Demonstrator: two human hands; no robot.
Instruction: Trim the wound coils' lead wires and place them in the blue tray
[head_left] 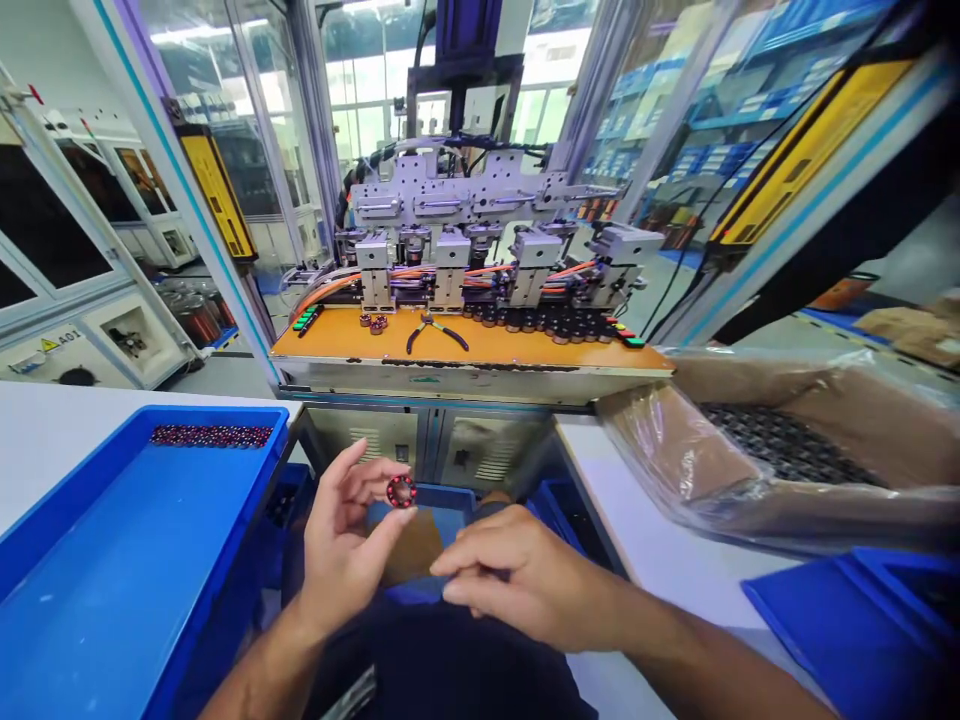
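Observation:
My left hand (pixel 349 540) is raised with a small motor stator (pixel 401 491) pinched between thumb and fingertips. It is a black ring with red windings around an open centre, turned to face me. Just to the right and lower, my right hand (pixel 517 575) hovers over my lap, apart from the stator. Its fingers are curled, with thumb and forefinger tips close together; whether anything tiny is between them is hidden. Beneath both hands sits a blue bin (pixel 442 497) with brown cardboard (pixel 412 550).
Left, a blue tray (pixel 112 560) holds rows of stators (pixel 212 436). Ahead, cutting pliers (pixel 437 333) and a few stators (pixel 373 323) lie on an orange bench (pixel 345 345) before a machine (pixel 457 255). Right, a plastic-lined carton (pixel 675 430) contains many dark parts (pixel 787 445).

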